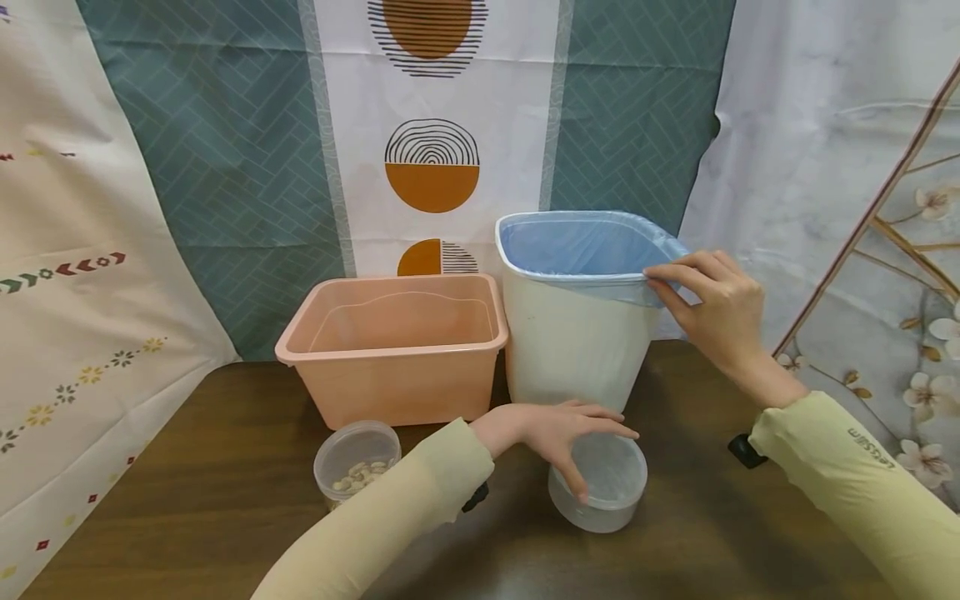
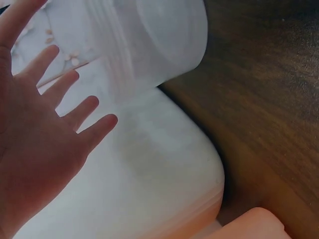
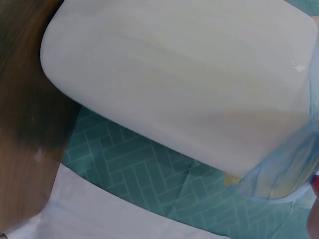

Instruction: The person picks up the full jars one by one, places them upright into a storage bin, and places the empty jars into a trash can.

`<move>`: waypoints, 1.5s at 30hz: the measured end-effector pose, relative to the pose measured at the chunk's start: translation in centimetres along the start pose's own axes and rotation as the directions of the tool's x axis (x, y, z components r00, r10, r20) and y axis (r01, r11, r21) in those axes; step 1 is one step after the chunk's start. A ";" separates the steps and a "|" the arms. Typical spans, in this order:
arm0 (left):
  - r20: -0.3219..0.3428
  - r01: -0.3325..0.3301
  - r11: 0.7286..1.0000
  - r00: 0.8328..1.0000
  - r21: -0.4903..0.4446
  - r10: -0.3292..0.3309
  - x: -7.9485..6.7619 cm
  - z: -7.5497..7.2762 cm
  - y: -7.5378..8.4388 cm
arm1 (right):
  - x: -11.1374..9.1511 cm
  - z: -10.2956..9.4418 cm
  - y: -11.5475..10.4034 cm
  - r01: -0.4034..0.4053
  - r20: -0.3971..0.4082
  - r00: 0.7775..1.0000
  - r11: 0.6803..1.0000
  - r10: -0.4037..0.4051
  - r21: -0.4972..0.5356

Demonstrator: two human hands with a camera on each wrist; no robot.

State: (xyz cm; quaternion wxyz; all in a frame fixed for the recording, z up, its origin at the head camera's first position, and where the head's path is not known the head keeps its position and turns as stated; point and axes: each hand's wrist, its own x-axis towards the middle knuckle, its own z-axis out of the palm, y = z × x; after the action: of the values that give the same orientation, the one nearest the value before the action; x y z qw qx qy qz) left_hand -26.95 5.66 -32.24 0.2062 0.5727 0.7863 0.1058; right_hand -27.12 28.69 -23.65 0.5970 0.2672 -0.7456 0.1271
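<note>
My right hand point(image 1: 716, 308) pinches the blue plastic bag point(image 1: 592, 242) at the right front corner of the white bin point(image 1: 577, 342), which it lines. The bag folds over the bin's rim; in the right wrist view its blue edge point(image 3: 284, 172) hangs over the outside, with a bit of my hand point(image 3: 314, 214) at the frame edge. My left hand point(image 1: 558, 432) is spread over a clear round tub point(image 1: 611, 487) in front of the bin, thumb and fingers along its rim. In the left wrist view the fingers are straight and apart, beside the translucent tub point(image 2: 172, 40).
Left of the bin stands a pink rectangular basin point(image 1: 397, 383), right up against it. Before the basin sits another clear round tub point(image 1: 356, 437) with pale nuts point(image 1: 362, 475) inside, partly behind my left sleeve. Patterned cloths hang behind the dark wooden table point(image 1: 195, 500).
</note>
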 end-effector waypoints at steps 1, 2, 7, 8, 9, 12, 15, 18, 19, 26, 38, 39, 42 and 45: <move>0.002 0.005 1.000 1.000 0.002 -0.005 0.1 0.1 0.0 | 0.0 0.0 0.0 -0.009 0.001 1.000 1.000 0.009 0.002; 0.004 0.008 1.000 1.000 0.005 -0.008 0.2 0.2 0.0 | 0.0 0.1 -0.1 -0.022 0.000 1.000 1.000 0.022 0.007; 0.019 0.008 1.000 1.000 0.017 -0.008 0.8 0.6 0.0 | -0.1 0.3 -0.4 -0.070 -0.006 0.998 0.997 0.070 0.018; 0.025 0.009 1.000 1.000 0.021 -0.010 0.9 0.6 0.0 | -0.1 0.3 -0.4 -0.079 -0.006 0.997 0.997 0.079 0.024; 0.031 0.011 1.000 0.999 0.026 -0.012 0.9 0.7 0.0 | -0.2 0.3 -0.5 -0.086 -0.005 0.996 0.996 0.086 0.027; 0.040 0.019 0.999 0.999 0.048 -0.021 1.1 0.8 0.0 | -0.2 0.4 -0.7 -0.119 -0.001 0.993 0.992 0.119 0.042; 0.037 0.027 0.996 0.999 0.081 -0.030 1.2 0.8 -0.1 | -0.3 0.5 -0.9 -0.167 -0.002 0.986 0.984 0.168 0.060; 0.025 0.040 0.992 0.999 0.122 -0.043 1.2 1.0 0.0 | -0.4 0.8 -1.2 -0.222 -0.011 0.975 0.972 0.223 0.082; 0.021 0.044 0.989 0.999 0.140 -0.047 1.3 1.1 -0.1 | -0.4 0.8 -1.3 -0.233 -0.011 0.972 0.969 0.235 0.086; 0.022 0.073 0.975 0.997 0.208 -0.079 1.6 0.9 0.2 | -0.6 0.9 -1.4 -0.288 -0.001 0.957 0.951 0.290 0.117; 0.026 0.063 0.959 0.997 0.276 -0.073 2.0 0.7 0.6 | -1.2 1.2 -1.2 -0.347 -0.008 0.933 0.903 0.360 0.252; 0.025 0.064 0.957 0.997 0.284 -0.074 2.0 0.7 0.6 | -1.2 1.2 -1.2 -0.349 -0.012 0.931 0.902 0.364 0.256; 0.022 0.068 0.951 0.997 0.303 -0.079 2.0 0.6 0.7 | -1.1 1.4 -1.4 -0.349 -0.025 0.929 0.899 0.368 0.264; 0.022 0.073 0.949 0.996 0.306 -0.083 2.0 0.6 0.7 | -0.8 1.3 -2.0 -0.358 -0.034 0.923 0.891 0.382 0.278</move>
State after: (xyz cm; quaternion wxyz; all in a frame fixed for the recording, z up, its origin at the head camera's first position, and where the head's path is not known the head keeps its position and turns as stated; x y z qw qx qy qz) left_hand -26.65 7.73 -32.90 0.1330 0.5679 0.8115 -0.0350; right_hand -26.98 26.54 -25.02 0.5527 0.1921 -0.7319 0.3491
